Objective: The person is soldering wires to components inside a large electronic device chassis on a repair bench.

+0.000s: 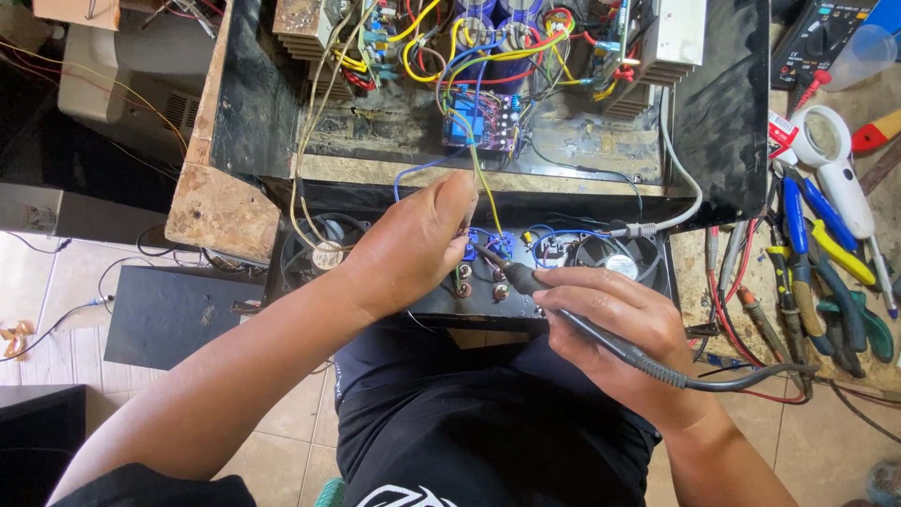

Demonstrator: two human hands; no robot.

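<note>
While in right hand [615, 333], soldering iron [526, 279]

Both arms were bare from above the elbow down, with no watch, ring or glove on the left hand [413, 246] or the right hand [615, 324]. The person wore a black shirt [469, 422] with short sleeves, and a white printed design showed at its lower edge.

Matt black metal on the open case [718, 113], rough chipped wood on the board [221, 211] under it, shiny bright plastic on the wires [488, 56], smooth black plastic or maybe rubber on the soldering iron [601, 333], soft black cloth on the shorts [469, 422].
</note>
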